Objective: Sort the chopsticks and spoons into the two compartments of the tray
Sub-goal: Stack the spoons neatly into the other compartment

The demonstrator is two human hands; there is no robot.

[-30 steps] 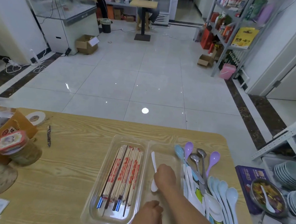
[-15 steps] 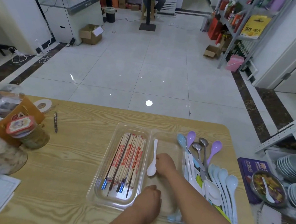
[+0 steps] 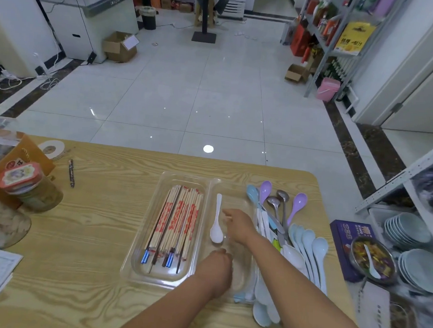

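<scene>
A clear two-compartment tray [image 3: 210,186] lies on the wooden table. Its left compartment holds a bundle of chopsticks [image 3: 175,222]. A single white spoon [image 3: 217,221] lies in the right compartment, bowl toward me. My right hand [image 3: 239,225] hovers over that compartment just right of the spoon, fingers relaxed and empty. My left hand [image 3: 216,267] rests in the near end of the same compartment with its fingers curled, holding nothing I can see. Right of the tray lies a pile of loose spoons [image 3: 304,241]: pale blue, purple, white and metal.
A jar with a red lid [image 3: 29,188], a paper bag [image 3: 20,157] and a pen [image 3: 71,172] sit at the table's left. At the right are a purple box [image 3: 345,237], a bowl of food [image 3: 371,259] and stacked plates [image 3: 409,231].
My right hand has let go of the white spoon, which now lies in the right compartment, and has drawn slightly to the right. My left hand stays at the tray's near end.
</scene>
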